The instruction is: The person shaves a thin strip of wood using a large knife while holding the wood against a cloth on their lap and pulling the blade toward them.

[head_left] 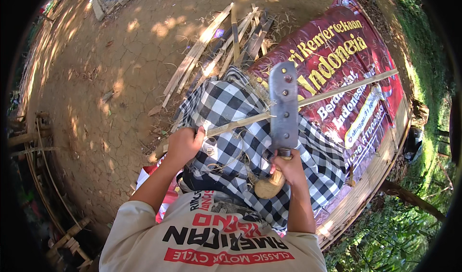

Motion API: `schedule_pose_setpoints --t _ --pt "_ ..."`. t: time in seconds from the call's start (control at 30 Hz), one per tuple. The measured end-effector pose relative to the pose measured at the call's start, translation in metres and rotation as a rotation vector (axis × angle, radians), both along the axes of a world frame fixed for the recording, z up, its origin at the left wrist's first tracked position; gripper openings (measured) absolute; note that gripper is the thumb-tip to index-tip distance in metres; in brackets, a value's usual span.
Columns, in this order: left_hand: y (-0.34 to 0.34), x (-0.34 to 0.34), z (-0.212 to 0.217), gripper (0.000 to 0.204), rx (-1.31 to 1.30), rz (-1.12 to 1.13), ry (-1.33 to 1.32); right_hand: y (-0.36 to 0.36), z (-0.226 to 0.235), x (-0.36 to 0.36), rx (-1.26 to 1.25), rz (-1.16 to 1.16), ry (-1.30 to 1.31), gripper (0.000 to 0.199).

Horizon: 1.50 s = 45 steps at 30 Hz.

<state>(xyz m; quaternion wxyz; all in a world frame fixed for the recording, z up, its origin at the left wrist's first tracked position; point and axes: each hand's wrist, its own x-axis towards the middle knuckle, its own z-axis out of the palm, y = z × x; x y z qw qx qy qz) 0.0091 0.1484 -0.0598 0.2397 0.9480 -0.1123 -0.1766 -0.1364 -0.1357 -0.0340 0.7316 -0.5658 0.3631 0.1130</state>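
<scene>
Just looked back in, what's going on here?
The left hand holds a thin strip near one end, and the right hand grips a knife by its base. The knife crosses the strip above a checkered cloth; whether it is cutting in, I can't tell. Loose sticks lie ahead, and a red banner is spread to the right.

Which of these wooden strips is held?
The long, pale wooden strip crossing the black-and-white checked cloth, gripped by the left hand; other strips lie piled on brown ground.
</scene>
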Motion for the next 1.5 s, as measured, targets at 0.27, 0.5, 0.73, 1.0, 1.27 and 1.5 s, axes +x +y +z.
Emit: schedule_pose_setpoints --t 0.27,0.5,0.73,1.0,1.27,1.5 --pt "0.006 0.001 -0.006 0.053 0.0 -0.008 -0.002 -0.018 0.013 0.002 -0.062 0.001 0.012 0.017" --pt "0.006 0.005 -0.001 0.053 0.011 -0.025 0.041 0.01 0.009 0.002 0.039 0.124 0.073 0.021" --pt "0.004 0.004 0.0 0.054 0.017 -0.027 0.023 -0.005 0.001 -0.003 0.42 0.107 0.062 0.026" --pt "0.003 0.0 -0.001 0.054 0.026 0.002 0.021 -0.011 0.009 0.001 0.133 -0.102 -0.053 0.018" --pt "0.004 0.002 0.0 0.055 0.007 -0.003 0.058 0.014 0.015 -0.005 0.023 0.22 0.109 0.018" --pt "0.002 0.003 0.004 0.055 0.041 -0.007 0.05 -0.001 0.0 -0.012 0.445 0.173 0.124 0.024"
